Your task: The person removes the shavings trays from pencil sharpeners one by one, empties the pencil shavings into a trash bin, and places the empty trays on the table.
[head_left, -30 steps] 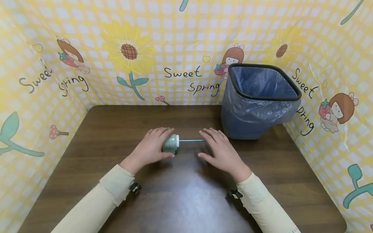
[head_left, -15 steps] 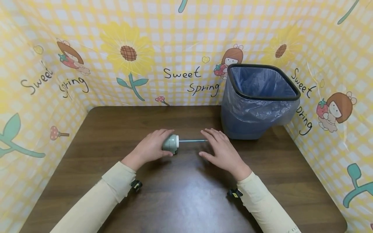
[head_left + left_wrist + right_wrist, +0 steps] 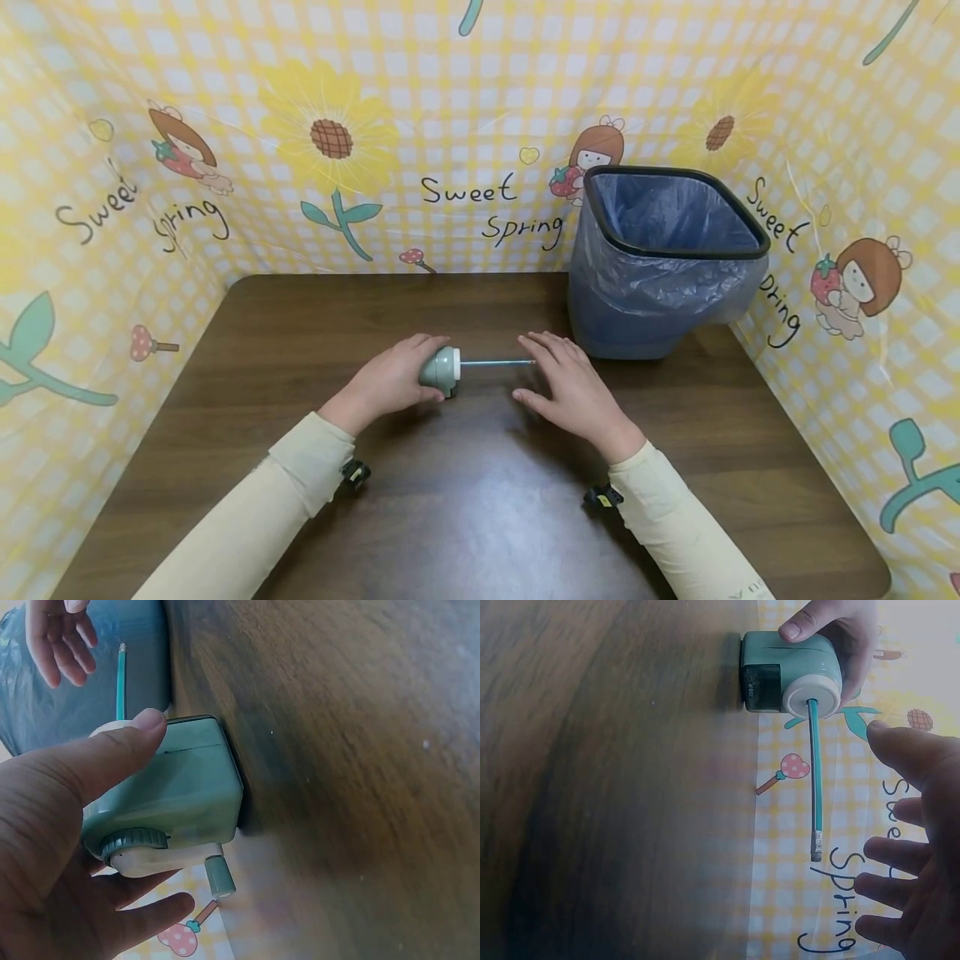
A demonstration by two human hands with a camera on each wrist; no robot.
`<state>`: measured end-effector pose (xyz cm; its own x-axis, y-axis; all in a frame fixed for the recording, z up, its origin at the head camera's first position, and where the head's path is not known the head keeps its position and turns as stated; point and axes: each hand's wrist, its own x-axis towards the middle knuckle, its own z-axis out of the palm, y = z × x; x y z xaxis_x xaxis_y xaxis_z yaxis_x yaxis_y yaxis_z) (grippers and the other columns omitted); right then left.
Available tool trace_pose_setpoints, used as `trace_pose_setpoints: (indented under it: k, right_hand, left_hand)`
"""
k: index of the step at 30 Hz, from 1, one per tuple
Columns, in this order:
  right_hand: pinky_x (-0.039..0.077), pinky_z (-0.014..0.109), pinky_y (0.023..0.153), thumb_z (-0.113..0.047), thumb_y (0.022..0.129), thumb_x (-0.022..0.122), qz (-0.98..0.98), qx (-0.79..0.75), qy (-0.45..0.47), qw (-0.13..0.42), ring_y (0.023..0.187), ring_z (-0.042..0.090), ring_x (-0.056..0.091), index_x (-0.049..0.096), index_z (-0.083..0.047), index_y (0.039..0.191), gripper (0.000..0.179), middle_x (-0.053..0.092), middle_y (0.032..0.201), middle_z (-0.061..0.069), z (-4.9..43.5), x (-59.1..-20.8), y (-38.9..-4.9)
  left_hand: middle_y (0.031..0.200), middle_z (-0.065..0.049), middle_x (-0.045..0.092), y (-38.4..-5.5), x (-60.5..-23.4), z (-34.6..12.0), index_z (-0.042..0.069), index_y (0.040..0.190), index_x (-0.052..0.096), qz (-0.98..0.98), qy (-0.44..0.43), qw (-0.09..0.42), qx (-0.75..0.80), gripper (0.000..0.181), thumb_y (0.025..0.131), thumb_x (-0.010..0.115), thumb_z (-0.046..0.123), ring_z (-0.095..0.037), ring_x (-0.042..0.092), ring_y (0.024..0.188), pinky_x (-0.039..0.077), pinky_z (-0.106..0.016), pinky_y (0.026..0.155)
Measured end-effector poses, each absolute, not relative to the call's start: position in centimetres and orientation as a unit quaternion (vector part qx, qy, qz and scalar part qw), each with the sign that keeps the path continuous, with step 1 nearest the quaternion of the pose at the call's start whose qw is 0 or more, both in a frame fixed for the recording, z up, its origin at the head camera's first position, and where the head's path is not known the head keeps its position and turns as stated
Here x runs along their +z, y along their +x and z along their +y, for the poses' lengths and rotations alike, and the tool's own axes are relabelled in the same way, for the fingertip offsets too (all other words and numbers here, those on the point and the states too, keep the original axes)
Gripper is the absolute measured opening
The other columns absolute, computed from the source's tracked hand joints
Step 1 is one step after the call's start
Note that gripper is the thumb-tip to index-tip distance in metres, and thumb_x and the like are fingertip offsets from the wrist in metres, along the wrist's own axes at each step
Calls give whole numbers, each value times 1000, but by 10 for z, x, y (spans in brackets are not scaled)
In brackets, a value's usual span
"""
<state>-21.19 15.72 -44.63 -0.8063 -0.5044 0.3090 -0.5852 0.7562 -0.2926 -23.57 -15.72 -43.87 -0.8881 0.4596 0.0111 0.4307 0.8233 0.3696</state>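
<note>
From here I have the left hand point(image 3: 390, 377), centre-left of the head view, curved around the sharpener point(image 3: 445, 369). The pencil point(image 3: 493, 362) runs rightward from it across mid-frame, its eraser end point(image 3: 816, 855) nearer the right hand point(image 3: 576, 393), which sits right of centre, loosely spread, holding nothing.

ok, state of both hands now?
Left hand: holding the sharpener.
Right hand: open, near the pencil, holding nothing.

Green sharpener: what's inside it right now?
The teal pencil enters the sharpener through its white ring; the inserted end is covered. Contents behind its dark window can't be made out.
</note>
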Motion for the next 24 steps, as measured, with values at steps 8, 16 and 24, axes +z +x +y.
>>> trace_pose_setpoints:
  k: [8,16,24]
  right_hand:
    - [27,51,122,-50,92,73,-930,192,293,111,148,34,37,39,-16,158,82,44,158,10,157,-448,-214]
    - [27,51,122,-50,92,73,-932,191,288,111,148,32,37,40,-16,158,81,44,157,10,157,-447,-215]
    - [28,51,121,-50,92,74,-933,196,282,106,147,30,38,40,-17,158,82,44,157,8,158,-447,-215]
  left_hand:
    - [143,-8,56,-237,-438,-157,14,152,47,953,228,46,193,86,80,90,27,-30,60,122,52,-53,100]
    - [141,-8,58,-239,-438,-155,14,149,50,953,229,45,195,80,80,90,24,-29,60,121,51,-53,100]
    - [139,-9,59,-239,-435,-154,11,147,53,950,232,47,202,77,80,90,22,-30,61,119,52,-52,99]
